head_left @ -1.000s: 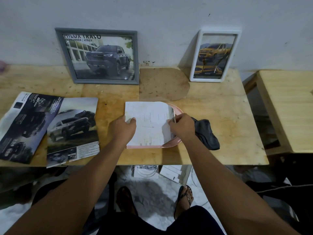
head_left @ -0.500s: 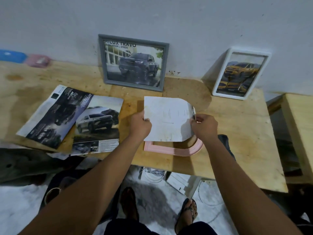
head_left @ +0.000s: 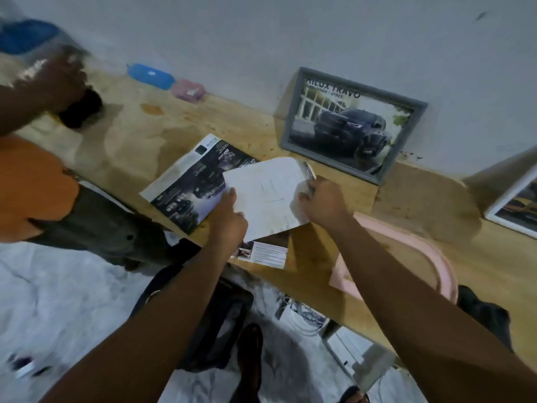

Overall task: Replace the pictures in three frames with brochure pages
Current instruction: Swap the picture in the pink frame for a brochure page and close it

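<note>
I hold a white sheet (head_left: 268, 196), its blank back facing up, over the open car brochure (head_left: 191, 181) on the wooden table (head_left: 162, 135). My left hand (head_left: 228, 218) grips the sheet's near-left edge, and my right hand (head_left: 324, 200) pinches its right edge. The pink frame (head_left: 436, 260), with its arched top, lies flat on the table right of my right arm. A grey frame (head_left: 353, 123) with a dark truck page leans on the wall. A white frame (head_left: 514, 205) with an orange picture stands at the far right, cut off by the image edge.
Another person in an orange shirt (head_left: 32, 184) stands at the left, their hand (head_left: 55, 80) blurred above the table's far-left end. A blue case (head_left: 151, 75) and a pink case (head_left: 189, 90) lie by the wall. A dark cloth (head_left: 488, 312) hangs at the table's front edge.
Both hands lifted the white sheet off the pink frame and carried it left over the brochure. My view swung left, bringing the other person into sight.
</note>
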